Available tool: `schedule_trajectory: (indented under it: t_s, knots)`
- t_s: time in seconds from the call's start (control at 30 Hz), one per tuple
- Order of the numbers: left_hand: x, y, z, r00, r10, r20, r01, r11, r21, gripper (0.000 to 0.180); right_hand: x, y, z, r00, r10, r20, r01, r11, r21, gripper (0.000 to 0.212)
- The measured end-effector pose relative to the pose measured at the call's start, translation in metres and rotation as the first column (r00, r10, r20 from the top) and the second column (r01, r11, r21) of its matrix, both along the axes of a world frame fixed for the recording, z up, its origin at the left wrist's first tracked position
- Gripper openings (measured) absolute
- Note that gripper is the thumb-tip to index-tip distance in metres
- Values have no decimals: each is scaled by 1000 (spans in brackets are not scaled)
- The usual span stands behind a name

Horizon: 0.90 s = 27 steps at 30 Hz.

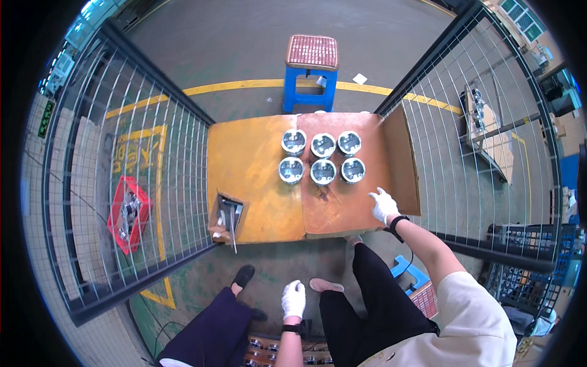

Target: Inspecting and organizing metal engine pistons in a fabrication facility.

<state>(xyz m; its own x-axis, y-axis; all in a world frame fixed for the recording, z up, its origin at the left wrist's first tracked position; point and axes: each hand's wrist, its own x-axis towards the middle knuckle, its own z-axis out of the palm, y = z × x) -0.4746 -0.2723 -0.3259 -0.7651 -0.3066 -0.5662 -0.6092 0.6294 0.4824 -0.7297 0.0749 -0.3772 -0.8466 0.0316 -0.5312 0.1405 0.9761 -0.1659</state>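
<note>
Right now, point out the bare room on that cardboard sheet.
The cardboard sheet is bare on its left half, between the round metal parts and the small open box. Its near right corner, by the right hand, is bare too. Back centre is crowded.

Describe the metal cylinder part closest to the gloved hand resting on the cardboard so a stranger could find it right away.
Start at the brown cardboard sheet lying between the two wire mesh walls, in front of the blue stool. Six round metal cylinders stand on it in two rows of three. The one meant is in the nearer row, at its right end, closest to the right hand.
</note>
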Motion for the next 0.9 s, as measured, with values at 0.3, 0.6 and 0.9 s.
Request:
schedule_trajectory:
  t_s: [0.3,0.6,0.9]
  knots:
    - [-199,87,-64,947,-282,151,291,956,-39,34,-208,2,-99,950,177,-258,-227,958,-176,36]
    - [-348,149,-118,831,-550,-80,498,801,-332,42,-237,-9,-165,869,487,93,-496,850,179,40]
    - [-433,166,-193,898,-423,-119,388,890,-239,48,-182,18,-182,993,91,-81,-91,996,3,32]
